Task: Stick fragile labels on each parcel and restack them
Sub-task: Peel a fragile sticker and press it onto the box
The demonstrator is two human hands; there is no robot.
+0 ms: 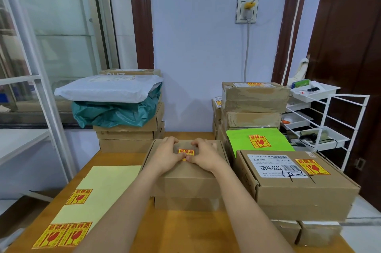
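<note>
Both hands lay flat, holding nothing: left hand (168,155) and right hand (203,155) thumbs pressed fragile label (186,152) onto carton (185,172). Best smoothing centre outward, no bubbles.

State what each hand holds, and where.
Nothing is gripped: the left hand and right hand press the fragile label onto the box top.

Two hands (165,156) showed. Three stickers (79,196) sat on the sheet (107,186); four more sat on parcels (186,170). Two soft bags (109,90) lay left.
</note>
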